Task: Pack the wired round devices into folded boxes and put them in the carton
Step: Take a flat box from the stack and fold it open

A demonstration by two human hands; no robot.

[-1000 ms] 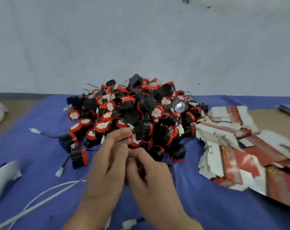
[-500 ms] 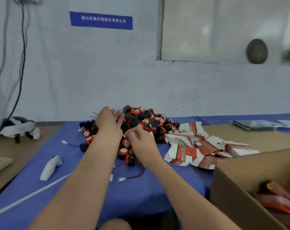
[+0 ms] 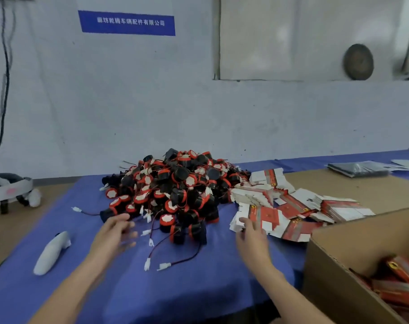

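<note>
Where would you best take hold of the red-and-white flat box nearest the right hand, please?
Pinch the flat box by its white near-left flaps, coming in low from the left with the right hand. It lies flat, and only that edge juts free over the blue cloth; the other blanks seem to overlap its far and right sides.

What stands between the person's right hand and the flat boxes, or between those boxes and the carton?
Nothing visible. The right hand touches the near edge of the flat boxes, and the carton stands just to their right with its top open. Loose wires lie near the device pile, off that path.
</note>
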